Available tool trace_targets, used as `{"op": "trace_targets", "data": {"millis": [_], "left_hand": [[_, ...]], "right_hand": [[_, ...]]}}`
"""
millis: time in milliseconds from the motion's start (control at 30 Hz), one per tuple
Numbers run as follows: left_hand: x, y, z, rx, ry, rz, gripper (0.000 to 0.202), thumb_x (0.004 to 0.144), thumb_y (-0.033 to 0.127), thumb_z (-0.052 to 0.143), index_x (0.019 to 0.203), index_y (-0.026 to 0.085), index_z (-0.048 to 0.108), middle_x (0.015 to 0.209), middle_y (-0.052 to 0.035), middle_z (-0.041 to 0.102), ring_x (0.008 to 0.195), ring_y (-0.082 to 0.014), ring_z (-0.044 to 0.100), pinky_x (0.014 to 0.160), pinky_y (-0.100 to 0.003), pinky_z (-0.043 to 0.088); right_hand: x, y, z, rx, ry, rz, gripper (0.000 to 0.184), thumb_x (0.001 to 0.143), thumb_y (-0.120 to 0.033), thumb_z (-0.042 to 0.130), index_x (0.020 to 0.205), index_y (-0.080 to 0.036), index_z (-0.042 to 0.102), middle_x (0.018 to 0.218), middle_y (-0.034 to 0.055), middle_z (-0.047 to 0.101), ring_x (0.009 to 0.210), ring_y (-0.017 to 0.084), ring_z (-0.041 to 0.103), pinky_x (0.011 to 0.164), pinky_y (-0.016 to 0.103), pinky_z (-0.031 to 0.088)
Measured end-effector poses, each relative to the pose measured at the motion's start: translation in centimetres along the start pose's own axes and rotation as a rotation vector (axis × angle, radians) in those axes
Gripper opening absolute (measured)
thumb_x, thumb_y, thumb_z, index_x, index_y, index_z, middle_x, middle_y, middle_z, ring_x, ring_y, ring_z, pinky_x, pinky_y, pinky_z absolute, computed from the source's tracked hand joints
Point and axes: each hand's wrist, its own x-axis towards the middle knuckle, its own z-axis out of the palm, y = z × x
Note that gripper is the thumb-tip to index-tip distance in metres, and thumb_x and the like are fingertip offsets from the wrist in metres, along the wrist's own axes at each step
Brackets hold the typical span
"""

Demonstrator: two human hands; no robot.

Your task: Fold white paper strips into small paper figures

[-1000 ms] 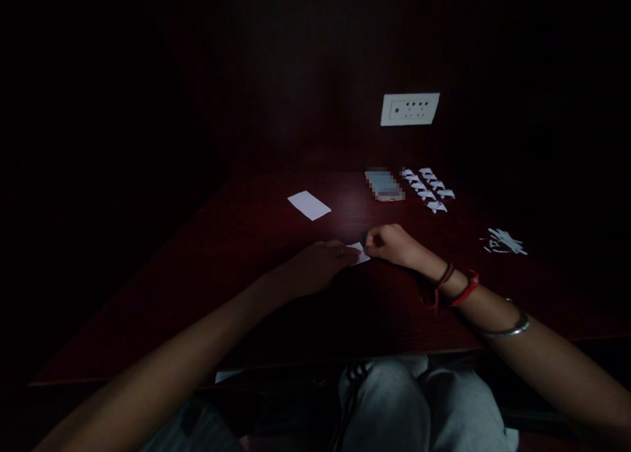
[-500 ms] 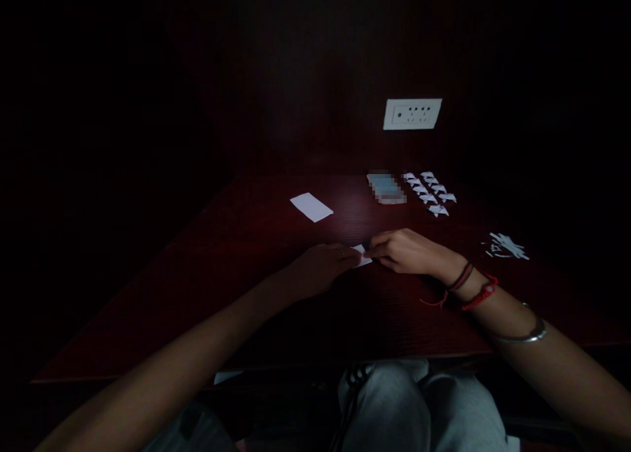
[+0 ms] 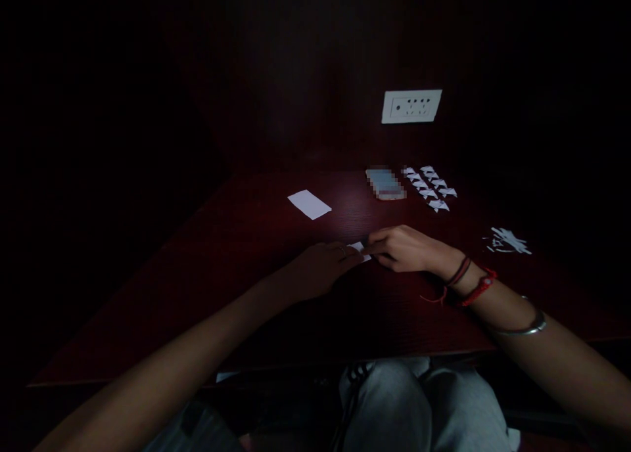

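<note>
A small piece of white paper (image 3: 358,246) lies on the dark red table between my two hands, mostly covered by fingers. From the left, my left hand (image 3: 321,267) rests its fingers on the paper, a ring on one of them. Opposite it, my right hand (image 3: 405,248) is closed, its thumb and index finger pinching at the paper's right edge. The fingertips of both hands nearly meet there. Dim light hides the exact folds of the paper.
A white sheet of paper (image 3: 309,204) lies beyond my left hand. A blurred-out phone (image 3: 385,184) is farther back, beside several small folded paper pieces (image 3: 428,194). Thin paper strips (image 3: 513,240) lie at the right. A socket panel (image 3: 411,106) is on the wall.
The view has tilted slightly, so the wall socket and table items sit a little higher. Both hands stay at the paper, with only tiny finger movement.
</note>
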Motion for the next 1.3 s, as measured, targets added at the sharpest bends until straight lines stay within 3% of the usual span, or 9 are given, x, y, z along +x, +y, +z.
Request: {"op": "trace_targets", "data": {"millis": [233,600,767,1033,1300], "left_hand": [[0.0,0.0,0.3,0.004,0.015,-0.012,0.044,0.079,0.008,0.039,0.122,0.018,0.033,0.120,-0.0051,0.044,0.109,-0.0169,0.039,0.088,-0.031,0.033],[-0.2,-0.1,1.0,0.055,0.020,-0.027,0.041,0.082,0.012,0.037,0.121,0.020,0.034,0.125,-0.0050,0.038,0.109,-0.0192,0.036,0.087,-0.033,0.032],[0.0,0.0,1.2,0.083,0.028,-0.029,0.043,0.082,0.011,0.037,0.123,0.020,0.031,0.123,-0.0062,0.039,0.105,-0.0186,0.039,0.086,-0.032,0.032],[-0.1,0.3,0.9,0.072,0.025,-0.003,0.042,0.079,0.009,0.038,0.121,0.014,0.035,0.119,-0.0084,0.042,0.101,-0.0205,0.040,0.086,-0.033,0.034],[0.0,0.3,0.8,-0.003,0.047,-0.021,0.045,0.075,0.005,0.041,0.119,0.015,0.036,0.118,-0.0083,0.040,0.103,-0.0188,0.039,0.087,-0.032,0.034]], "right_hand": [[-0.2,0.1,-0.4,0.025,0.002,0.000,0.028,0.072,-0.011,0.043,0.089,-0.021,0.063,0.086,0.0026,0.059,0.074,0.012,0.053,0.064,0.024,0.037],[-0.6,0.3,-0.9,0.111,0.063,0.057,0.032,0.071,-0.009,0.042,0.094,-0.019,0.062,0.089,0.0031,0.058,0.076,0.013,0.054,0.072,0.025,0.040],[-0.1,0.3,-0.2,0.195,0.076,0.065,0.025,0.073,-0.014,0.047,0.093,-0.018,0.061,0.087,0.0039,0.056,0.076,0.013,0.052,0.070,0.025,0.039],[0.8,0.3,1.1,0.262,0.113,0.172,0.012,0.072,-0.021,0.053,0.080,-0.013,0.056,0.078,0.0035,0.055,0.068,0.011,0.048,0.061,0.022,0.036],[1.1,0.0,1.6,0.408,0.115,0.327,0.009,0.070,-0.020,0.052,0.074,-0.015,0.058,0.069,0.0005,0.057,0.060,0.009,0.049,0.056,0.020,0.036]]}}
